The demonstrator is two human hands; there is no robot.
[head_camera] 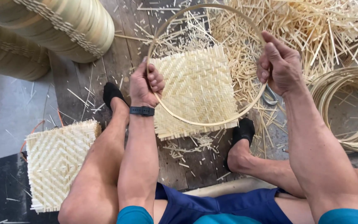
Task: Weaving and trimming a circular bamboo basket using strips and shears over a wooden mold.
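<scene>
Dark plank floor (83, 79) — woven bamboo mats (197, 89), loose strip offcuts (311, 29), stacked hoops (353, 108) etc.

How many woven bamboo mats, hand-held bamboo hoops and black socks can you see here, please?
Woven bamboo mats: 2, one under the hoop, one at the left
Bamboo hoop held in both hands: 1
Black socks: 2
Total: 5

Left hand (146, 83) gripping the bamboo hoop (212, 123), right hand (278, 64) clasping its far side, woven mat (195, 87) lying beneath, spare hoops (353, 108) at right
</scene>
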